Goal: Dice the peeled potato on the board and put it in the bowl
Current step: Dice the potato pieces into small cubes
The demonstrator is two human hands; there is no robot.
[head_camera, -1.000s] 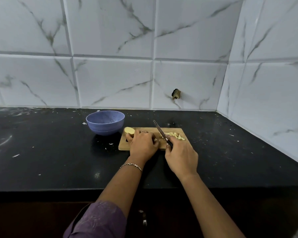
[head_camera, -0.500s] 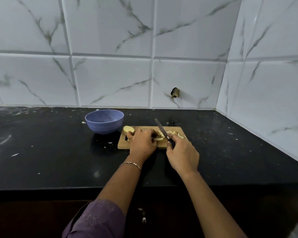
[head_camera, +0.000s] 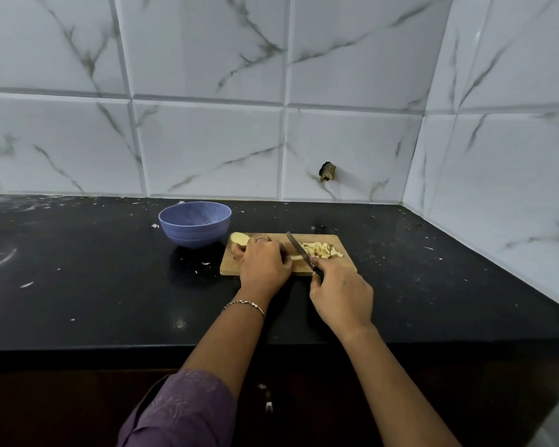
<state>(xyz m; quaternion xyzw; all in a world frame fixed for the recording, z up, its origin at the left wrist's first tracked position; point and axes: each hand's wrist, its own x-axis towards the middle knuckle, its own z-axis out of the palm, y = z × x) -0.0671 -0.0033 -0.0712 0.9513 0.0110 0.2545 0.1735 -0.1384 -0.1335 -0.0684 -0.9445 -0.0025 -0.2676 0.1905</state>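
We look down at dicing under way on a wooden board, with a blue bowl just to its left.
Our left hand curls over a pale potato strip, pinning it to the board. Our right hand is wrapped round the handle of the knife, its blade angled down just beside the left fingertips. To cut well, we judge the left fingertips should tuck back behind the knuckles, with the blade dropping straight in even steps. We count one board, one knife, one bowl, one uncut potato chunk at the board's left end, and one heap of dice, its pieces too small to number.
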